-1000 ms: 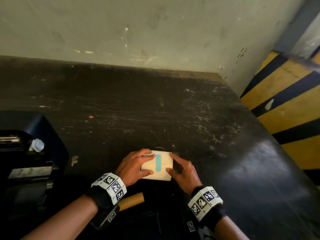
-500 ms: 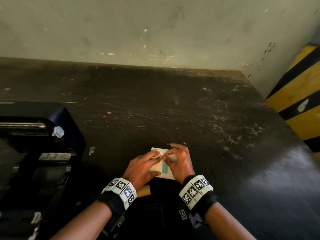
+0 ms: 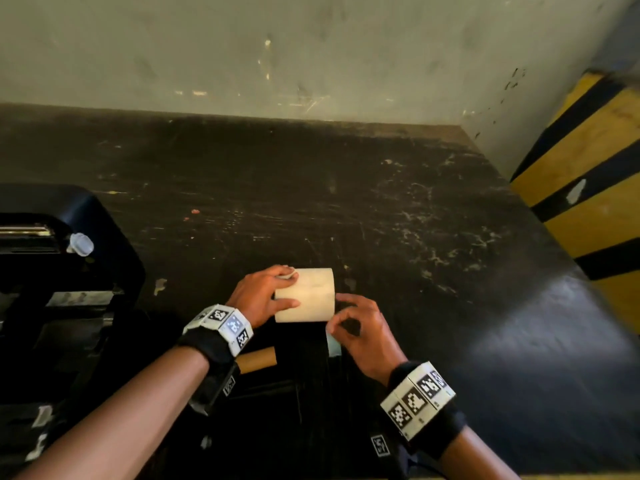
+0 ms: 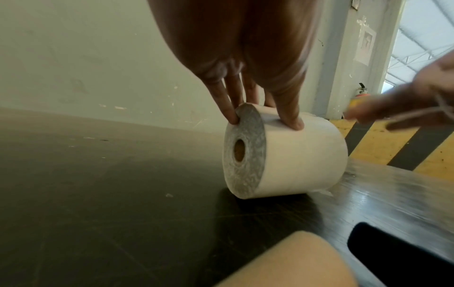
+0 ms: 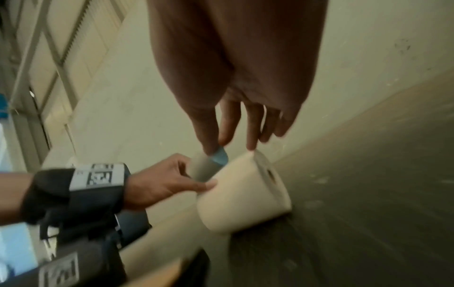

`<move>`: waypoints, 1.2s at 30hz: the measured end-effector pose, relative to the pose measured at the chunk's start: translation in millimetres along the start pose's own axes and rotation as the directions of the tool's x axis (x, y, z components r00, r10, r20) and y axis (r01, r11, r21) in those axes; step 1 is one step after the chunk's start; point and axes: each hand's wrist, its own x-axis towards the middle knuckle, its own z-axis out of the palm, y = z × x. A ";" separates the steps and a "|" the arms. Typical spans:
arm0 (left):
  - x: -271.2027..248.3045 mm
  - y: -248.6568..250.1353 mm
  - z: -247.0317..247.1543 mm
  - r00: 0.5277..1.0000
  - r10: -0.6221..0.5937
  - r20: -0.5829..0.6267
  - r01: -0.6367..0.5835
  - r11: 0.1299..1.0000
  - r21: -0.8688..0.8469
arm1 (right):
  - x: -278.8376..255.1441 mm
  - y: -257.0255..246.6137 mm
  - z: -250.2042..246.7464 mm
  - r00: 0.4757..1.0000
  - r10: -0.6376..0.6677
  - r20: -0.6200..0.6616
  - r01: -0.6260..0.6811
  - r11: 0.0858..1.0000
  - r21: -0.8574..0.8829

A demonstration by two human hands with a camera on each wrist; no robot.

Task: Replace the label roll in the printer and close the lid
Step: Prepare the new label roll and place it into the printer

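A white label roll (image 3: pixel 308 296) lies on its side on the dark table. My left hand (image 3: pixel 287 289) grips it from above, fingers on its left end face and thumb (image 4: pixel 292 120) on the outer wrap. My right hand (image 3: pixel 332 327) sits just near-right of the roll and pinches a blue tape tab (image 5: pixel 219 157) between thumb and forefinger. A pale strip hangs from the tab, lifted off the roll (image 5: pixel 245 194). The black printer (image 3: pixel 86 237) stands at the left with its lid up; its inside is dark.
An empty brown cardboard core (image 3: pixel 258 360) lies by my left wrist, near the table's front edge. A pale wall bounds the table at the back and right. A yellow-and-black striped barrier (image 3: pixel 588 202) stands beyond the right edge.
The blue tape that lay across the top of the roll has come off. My right hand has drawn back toward me with it, while the left hand stays on the roll.
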 end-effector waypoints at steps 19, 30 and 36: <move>-5.9 -2.9 3.8 0.999 0.033 0.004 -0.033 0.999 -0.003 | -55.5 48.0 22.5 0.919 0.234 0.318 -0.129 0.939 -0.318; -18.0 0.2 -3.1 0.975 0.209 0.072 -0.219 0.957 0.189 | -38.0 -9.2 69.0 0.920 0.302 0.251 -0.217 0.923 -0.317; -19.4 -4.0 -2.5 0.954 0.280 0.110 -0.300 0.916 0.267 | -42.2 -10.6 67.8 0.927 0.324 0.186 -0.304 0.944 -0.131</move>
